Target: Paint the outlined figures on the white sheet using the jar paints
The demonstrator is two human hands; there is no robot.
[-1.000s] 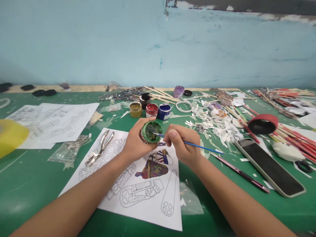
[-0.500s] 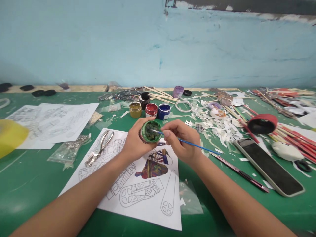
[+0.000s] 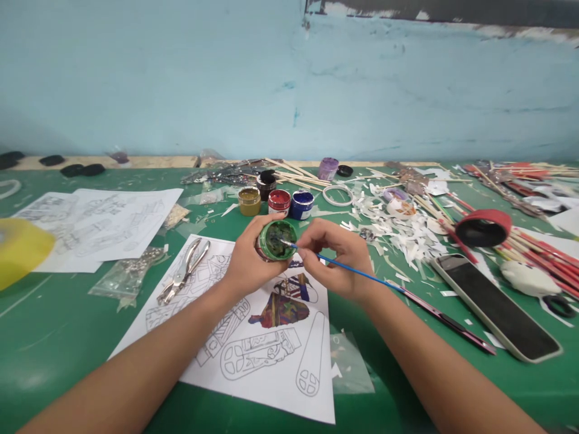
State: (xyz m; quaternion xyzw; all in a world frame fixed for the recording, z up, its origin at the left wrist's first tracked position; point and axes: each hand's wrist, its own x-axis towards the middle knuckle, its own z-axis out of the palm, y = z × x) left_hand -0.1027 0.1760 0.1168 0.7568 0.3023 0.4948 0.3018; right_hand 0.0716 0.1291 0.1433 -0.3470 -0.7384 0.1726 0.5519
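Observation:
My left hand (image 3: 251, 256) is wrapped round a jar of green paint (image 3: 277, 240), tilted so its open mouth faces me. Between the thumb and fingers of my right hand (image 3: 337, 256) is a thin blue paintbrush (image 3: 348, 267), its bristles inside the jar's mouth. Beneath both hands lies a white sheet with line drawings (image 3: 266, 386), one shape painted in red, green and blue (image 3: 280, 310). A metal hole punch (image 3: 183, 271) rests on the sheet, left of my left hand. Open yellow (image 3: 249, 205), red (image 3: 279, 203) and blue (image 3: 301, 207) paint jars stand behind.
At right lie a phone (image 3: 497, 310), a pink craft knife (image 3: 447, 319), paper scraps (image 3: 402, 235) and a red-and-black ring (image 3: 484, 227) on sticks. Left are more printed sheets (image 3: 122, 220), a bag of beads (image 3: 129, 274) and a yellow tape roll (image 3: 22, 253).
The brush has shifted slightly inside the jar, and my right fingers are a little more curled. The whole view has moved a touch; my left hand still holds the jar.

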